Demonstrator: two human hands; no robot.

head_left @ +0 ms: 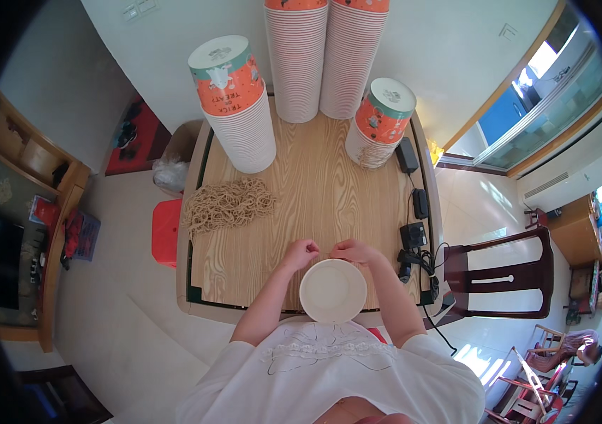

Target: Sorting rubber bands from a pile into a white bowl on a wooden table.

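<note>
Locate the open paper bucket (333, 291) at the lower centre of the frame, mouth up, between the forearms, at the near edge of the worktop (304, 187). The left hand (302, 251) is just beyond the far rim, to the left; its fingers are curled inward, thumb close to the index finger. The right hand (355, 251) is at the far rim, its fingers bent and bunched. Whether either set pinches a thin item cannot be told at this size.

For fine fingertip work at the rim, the following handling is advisable:

1. Steady the bucket with one hand; apply light force only, as the paper wall probably dents under pressure.
2. Work with thumb and index fingertips, wrists low and outside the mouth.
3. Load both sides of the rim evenly, to avoid distorting the circle.

Materials: the bucket has a smooth, pale interior, a round mouth and a narrow rim. The loose heap of cord (230, 205), centre left, is tan, ropy and tangled; lift strands singly. The inverted bucket stack (239, 106), upper left, shows a flat white base, a green band and orange print above tightly nested white rims. The shorter stack (383, 120), upper right, matches in print. The worktop carries a glossy, wavy wood-grain surface.
</note>
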